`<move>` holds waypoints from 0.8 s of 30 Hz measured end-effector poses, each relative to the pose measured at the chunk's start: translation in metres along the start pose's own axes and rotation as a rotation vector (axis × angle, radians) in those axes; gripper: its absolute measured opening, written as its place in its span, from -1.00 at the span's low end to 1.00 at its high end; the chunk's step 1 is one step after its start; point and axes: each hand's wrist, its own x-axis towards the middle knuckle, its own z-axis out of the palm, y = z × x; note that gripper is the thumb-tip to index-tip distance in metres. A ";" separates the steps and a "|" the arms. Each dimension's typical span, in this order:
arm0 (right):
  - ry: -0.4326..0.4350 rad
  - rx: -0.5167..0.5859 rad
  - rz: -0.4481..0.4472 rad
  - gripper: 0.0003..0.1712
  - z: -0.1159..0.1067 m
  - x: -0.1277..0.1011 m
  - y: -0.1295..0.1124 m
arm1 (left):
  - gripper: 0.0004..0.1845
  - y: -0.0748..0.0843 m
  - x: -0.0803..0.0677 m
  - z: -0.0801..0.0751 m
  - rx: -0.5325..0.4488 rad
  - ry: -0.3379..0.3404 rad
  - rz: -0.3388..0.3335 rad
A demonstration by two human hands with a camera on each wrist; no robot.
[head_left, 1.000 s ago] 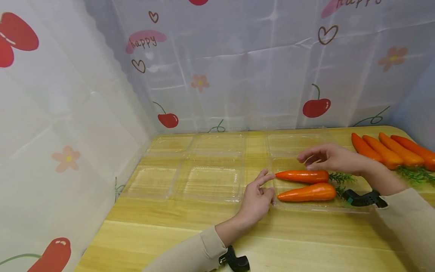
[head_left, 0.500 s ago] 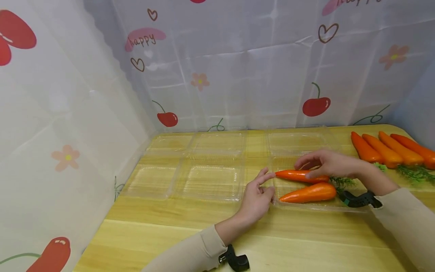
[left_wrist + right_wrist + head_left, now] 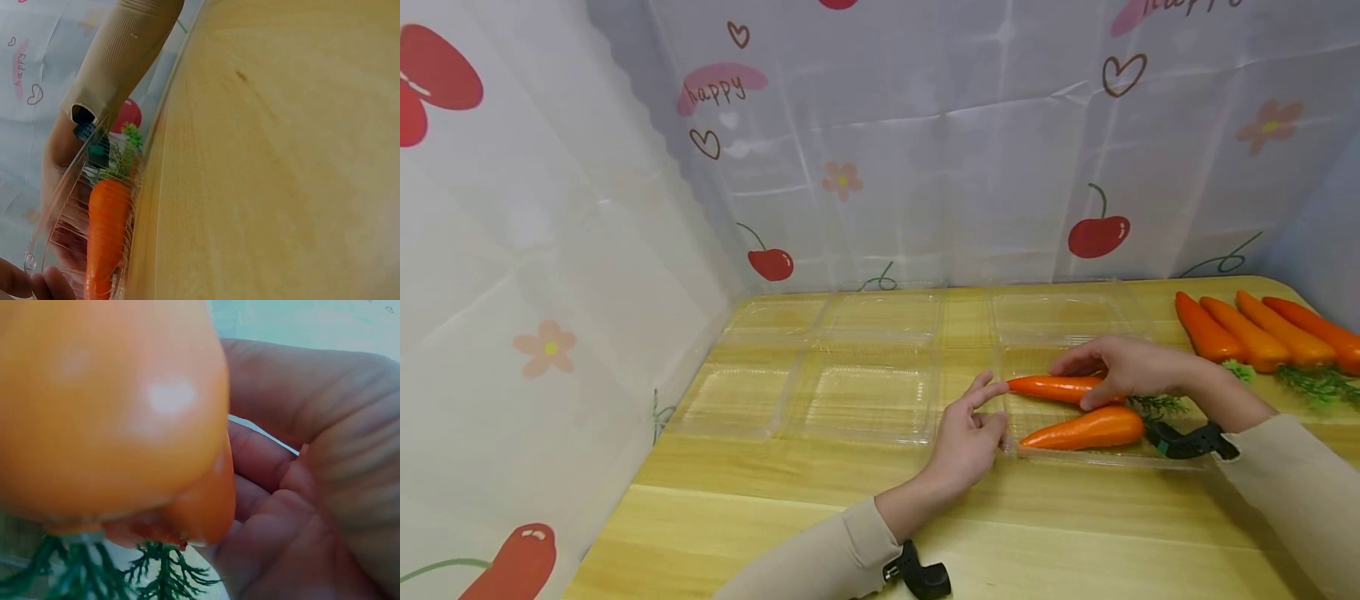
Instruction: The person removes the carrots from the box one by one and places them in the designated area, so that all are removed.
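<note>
Two orange carrots with green tops lie in a clear plastic tray [image 3: 1105, 460]. My right hand [image 3: 1078, 383] grips the far carrot [image 3: 1037, 387], fingers over it and thumb under its thick end. In the right wrist view that carrot [image 3: 112, 406] fills the frame with my palm [image 3: 300, 506] behind it. The near carrot [image 3: 1086, 427] lies free beside it. My left hand [image 3: 985, 417] pinches the tray's left rim, index finger pointing at the far carrot's tip. In the left wrist view my fingertips [image 3: 37, 281] sit at the tray's corner [image 3: 59, 212] by the near carrot [image 3: 106, 231].
Several clear trays [image 3: 865, 400] stand in two rows across the wooden table [image 3: 1075, 533], to the left and behind. Several more carrots [image 3: 1262, 329] lie at the far right. A patterned curtain [image 3: 925, 167] closes off the back and left.
My right hand has come down from above the tray and closed round the far carrot. The near carrot has shifted slightly. My left hand has stayed at the tray's rim.
</note>
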 end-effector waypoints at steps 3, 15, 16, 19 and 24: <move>0.009 -0.016 0.023 -0.39 0.000 0.001 0.000 | -0.54 0.000 -0.001 0.000 -0.001 0.001 -0.001; 0.083 -0.022 0.021 -0.39 -0.013 -0.009 -0.017 | -0.54 0.002 -0.001 0.001 0.011 0.006 0.007; 0.097 -0.026 0.023 -0.39 -0.015 -0.011 -0.020 | -0.54 0.002 -0.001 0.001 0.011 0.007 0.009; 0.149 -0.028 0.060 -0.39 -0.021 -0.016 -0.026 | -0.54 0.002 -0.001 0.001 0.005 0.006 0.010; 0.242 -0.003 0.161 -0.34 -0.027 -0.024 -0.033 | -0.54 0.001 -0.001 0.001 -0.007 0.001 0.006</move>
